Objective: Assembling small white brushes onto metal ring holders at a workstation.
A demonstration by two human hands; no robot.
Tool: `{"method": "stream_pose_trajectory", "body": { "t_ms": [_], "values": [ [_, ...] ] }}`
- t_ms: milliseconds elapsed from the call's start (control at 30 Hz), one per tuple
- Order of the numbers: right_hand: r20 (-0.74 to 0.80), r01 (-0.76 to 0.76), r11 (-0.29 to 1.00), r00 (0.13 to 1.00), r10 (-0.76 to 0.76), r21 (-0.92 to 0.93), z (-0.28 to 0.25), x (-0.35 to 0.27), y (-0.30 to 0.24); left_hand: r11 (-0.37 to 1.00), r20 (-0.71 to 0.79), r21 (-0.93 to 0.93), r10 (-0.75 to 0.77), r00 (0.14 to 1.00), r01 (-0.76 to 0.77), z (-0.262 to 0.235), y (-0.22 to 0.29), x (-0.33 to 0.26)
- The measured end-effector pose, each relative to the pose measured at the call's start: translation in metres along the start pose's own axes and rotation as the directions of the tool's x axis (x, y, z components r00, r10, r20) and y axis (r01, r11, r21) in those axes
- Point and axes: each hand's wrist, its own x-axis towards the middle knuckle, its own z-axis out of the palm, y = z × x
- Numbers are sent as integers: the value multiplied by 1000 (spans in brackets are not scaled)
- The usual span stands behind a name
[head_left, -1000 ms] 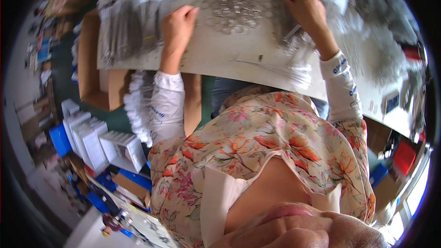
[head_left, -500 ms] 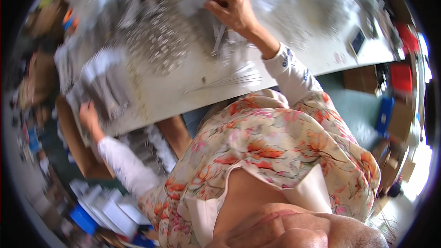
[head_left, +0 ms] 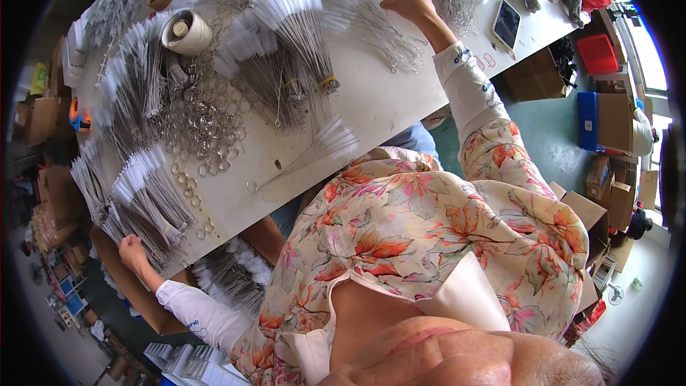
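- The bundled wire brushes (head_left: 146, 204), thin twisted-wire stems with white bristle tips, lie at the near-left edge of the white worktable (head_left: 386, 111), fanned out with the tips pointing away from the edge.
- The left hand (head_left: 132, 251) is at that same table edge, fingers curled onto the stem ends of this bundle; how firmly it grips cannot be told.
- The right hand (head_left: 407, 1) is far across the table from the left, fingers bent down onto a loose spread of wire brushes (head_left: 371, 25); whether it has pinched one cannot be told.
- Between the two hands, in the middle of the table, lies a larger tied bundle of brushes (head_left: 293, 50) held by a yellow band.
- Left of that bundle is a scatter of metal rings (head_left: 204, 125), reaching toward the table's near edge.
- Beyond the rings stands a roll of tape (head_left: 187, 32).
- A phone (head_left: 506, 23) lies on the table's right end, just right of the right hand.
- Off the table's right end, cardboard boxes (head_left: 614, 118) sit on the floor.
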Motion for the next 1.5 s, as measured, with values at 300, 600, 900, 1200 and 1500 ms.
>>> {"method": "stream_pose_trajectory", "body": {
  "t_ms": [300,600,900,1200,1500],
  "values": [
    [-415,310,848,902,-120,430,-51,3,-2,884,-577,-358,43,815,-300,-37,30,-12],
    [-165,-68,962,986,25,-265,-14,25,39,269,-88,-959,34,995,-94,-27,132,-71],
    [-603,663,616,715,-354,425,-52,32,46,-33,-117,-993,526,842,-117,-45,273,-183],
    [60,163,204,624,-779,965,4,-190,-181,37,-659,-658,456,599,-752,-8,356,-226],
    [340,-428,106,520,-784,898,43,-115,-116,-198,-823,-487,430,371,-851,0,354,-229]
  ]
}}
